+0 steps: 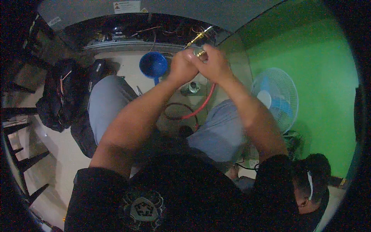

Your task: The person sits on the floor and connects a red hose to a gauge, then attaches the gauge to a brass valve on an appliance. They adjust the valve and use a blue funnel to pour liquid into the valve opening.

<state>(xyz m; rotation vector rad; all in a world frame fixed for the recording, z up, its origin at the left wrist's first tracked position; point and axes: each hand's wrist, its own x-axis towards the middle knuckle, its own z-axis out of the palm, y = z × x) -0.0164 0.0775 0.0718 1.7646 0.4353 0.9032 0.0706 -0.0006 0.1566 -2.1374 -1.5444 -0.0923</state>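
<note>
My hands meet in front of the open, dark base of a big grey appliance (232, 15). My left hand (183, 66) is closed, and a slim brass tube with a bright tip (199, 37) slants up and right from above its fingers. Against it, my right hand (217, 65) is closed around a brass fitting (201, 53) whose round end shows between the thumbs. A red hose (206, 101) runs down from under my right hand and curls on the floor between my legs. The inner sides of both grips are hidden.
A blue dipper (153, 65) and a small metal can (191, 88) stand on the tiles. Black bags (58, 96) lie to the left. At right, a white fan (275, 99) stands by the green wall (328, 77). Another person (313, 181) is close at the lower right.
</note>
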